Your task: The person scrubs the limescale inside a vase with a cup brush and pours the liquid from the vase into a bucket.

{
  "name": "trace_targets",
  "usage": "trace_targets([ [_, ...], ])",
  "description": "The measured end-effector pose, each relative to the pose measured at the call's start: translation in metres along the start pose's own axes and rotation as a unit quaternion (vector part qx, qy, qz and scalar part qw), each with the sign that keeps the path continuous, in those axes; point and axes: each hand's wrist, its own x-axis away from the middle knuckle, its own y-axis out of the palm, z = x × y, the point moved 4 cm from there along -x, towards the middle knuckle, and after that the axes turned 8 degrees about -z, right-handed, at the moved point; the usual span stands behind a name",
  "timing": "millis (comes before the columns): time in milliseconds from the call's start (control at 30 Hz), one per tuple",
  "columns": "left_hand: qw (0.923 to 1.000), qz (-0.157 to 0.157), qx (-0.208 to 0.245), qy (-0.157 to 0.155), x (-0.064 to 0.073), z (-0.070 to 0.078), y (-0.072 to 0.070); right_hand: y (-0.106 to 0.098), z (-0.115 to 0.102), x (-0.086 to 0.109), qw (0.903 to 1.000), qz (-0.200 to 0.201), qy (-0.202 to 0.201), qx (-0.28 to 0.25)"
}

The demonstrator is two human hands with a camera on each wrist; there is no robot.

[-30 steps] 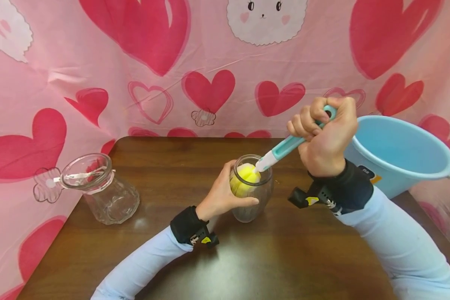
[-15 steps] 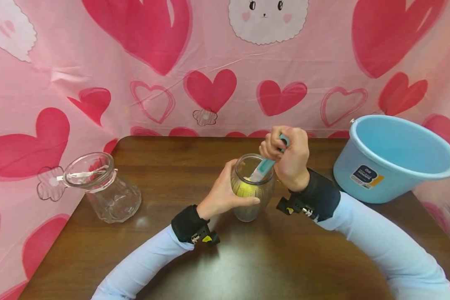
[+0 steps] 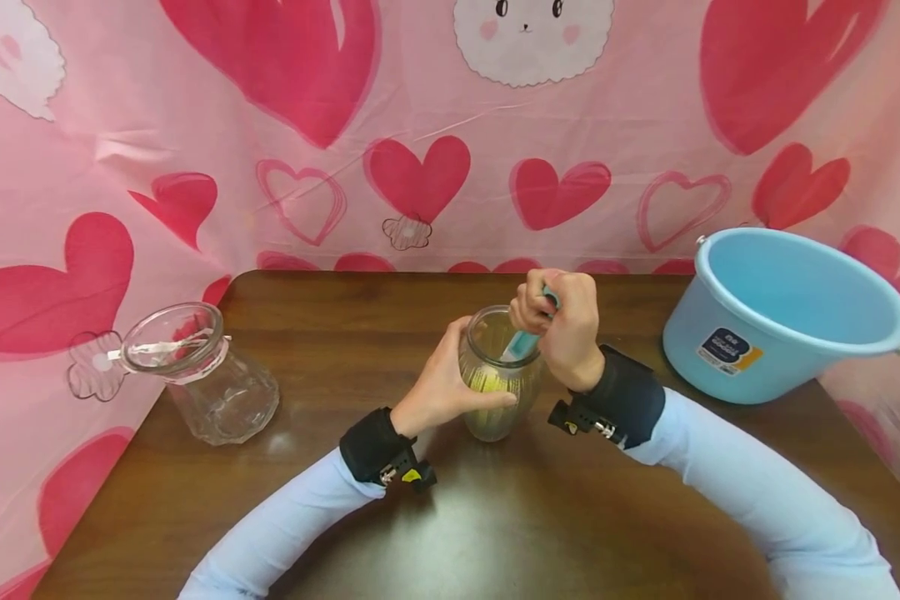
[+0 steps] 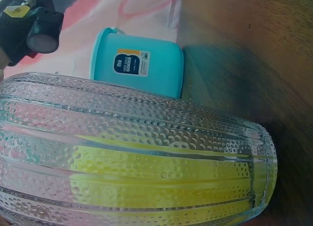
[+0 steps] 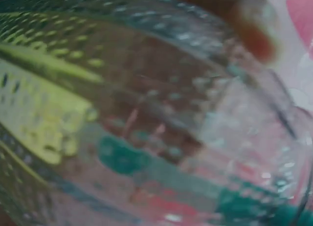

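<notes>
A clear, dimpled glass vase [image 3: 526, 392] stands upright on the wooden table. My left hand [image 3: 450, 383] grips it from the left, fingers behind and thumb across the front. Over the mouth, my right hand [image 3: 562, 321] is curled round the teal handle of a sponge brush [image 3: 521, 344]. The brush's yellow sponge head [image 4: 161, 177] sits low inside the vase, seen through the glass in the left wrist view. In the right wrist view the yellow sponge [image 5: 44, 113] and part of the teal and white handle show blurred through the glass.
A second glass jar [image 3: 228, 404], with a ribbon round its neck, stands at the table's left. A light blue bucket [image 3: 701, 333] with a label is at the right. A pink heart-printed cloth [image 3: 487, 125] hangs behind the table [image 3: 345, 333].
My right hand has moved down and to the left, pushing the sponge head from the vase's mouth deep inside. My left hand keeps its hold on the vase.
</notes>
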Motion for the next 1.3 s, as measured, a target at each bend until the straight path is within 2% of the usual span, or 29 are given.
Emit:
trace_targets([
  [300,0.9999,-0.005,0.015,-0.003,0.0,0.0,0.0,0.011,-0.029,-0.011,0.9993,-0.015,-0.025,-0.024],
  [567,0.9999,-0.004,0.013,-0.01,0.001,0.001,0.0,0.019,-0.056,-0.026,0.9972,-0.039,-0.063,-0.014],
  [833,0.9999,0.003,0.001,-0.011,0.0,0.0,0.0,0.023,-0.07,-0.034,0.9965,-0.055,-0.063,0.0],
  [967,0.9999,0.002,0.003,-0.009,0.0,-0.001,-0.001,0.024,-0.068,-0.036,0.996,-0.065,-0.06,0.014],
  [1100,1.0,-0.002,0.001,-0.007,-0.001,-0.002,-0.001,0.021,-0.057,-0.033,0.9954,-0.074,-0.052,0.034],
  [1300,1.0,-0.003,-0.001,-0.005,0.0,-0.001,0.0,0.025,-0.043,-0.028,0.9892,-0.09,-0.045,0.106],
])
